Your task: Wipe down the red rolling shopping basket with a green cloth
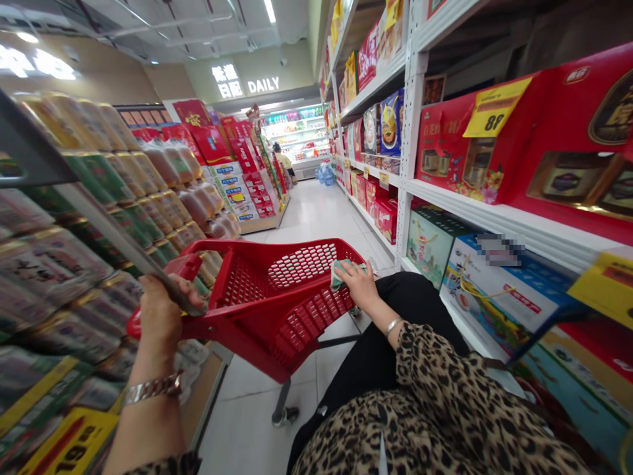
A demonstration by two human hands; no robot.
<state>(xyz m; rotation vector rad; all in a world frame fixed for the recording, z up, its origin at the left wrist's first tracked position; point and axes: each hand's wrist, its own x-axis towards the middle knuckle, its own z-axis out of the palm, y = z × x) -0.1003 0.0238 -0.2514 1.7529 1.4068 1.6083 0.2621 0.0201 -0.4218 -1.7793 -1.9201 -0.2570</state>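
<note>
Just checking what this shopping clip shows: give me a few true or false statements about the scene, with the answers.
1. The left hand grips the red shopping cart. True.
2. The right hand presses a green-and-white item against the cart's rim. True.
3. A metal watch is on the right wrist. False: it is on the left wrist.
4. The white shelves on the right hold only cans. False: they hold boxes, many of them red gift boxes.
5. Another person stands far down the aisle. True.

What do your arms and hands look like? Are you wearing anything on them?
The left hand has a wide metal link band at its wrist, and the right hand has a thin silver bangle. Both arms come from brown-and-black leopard-print sleeves.
</note>
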